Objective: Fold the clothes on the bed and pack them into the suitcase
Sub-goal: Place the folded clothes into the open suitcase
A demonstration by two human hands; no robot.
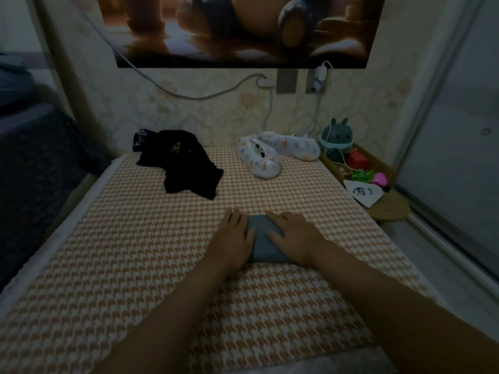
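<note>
— On the bed (135,238), mid-right in my view: folded grey cloth (263,240), a small neat rectangle lying flat on the checked cover.

— Hands?

— Both on it, palms down. Left hand (236,234) lies flat over the cloth's left edge, fingers straight and close together, tips toward the wall. Right hand (293,232) is flat on the right side, fingers slightly spread, thumb lying across the top of the cloth. I read both as pressing, not gripping. Only a strip of grey shows between them.

— Other clothes?

— Two heaps at the far end, well apart from the grey one. Black garment (189,163) is crumpled far left, with a dark patterned piece (140,140) touching its back corner by the wall. White patterned garment (266,155) is crumpled far right, near the wall. I can't tell if it's one piece or two.

— Surroundings?

— Big poster (243,28) on the wall. Under it a white cable (189,95) sags across, and a charger (321,74) sits in a socket. Right of the bed is a ledge holding a green rabbit-eared toy (336,137), a red box (357,159), a white card (363,194) with a drawing and a round cork mat (390,209). Sliding door (459,130) is further right. Left of the bed there's something dark and textured (40,171), too dim for me to identify.
</note>
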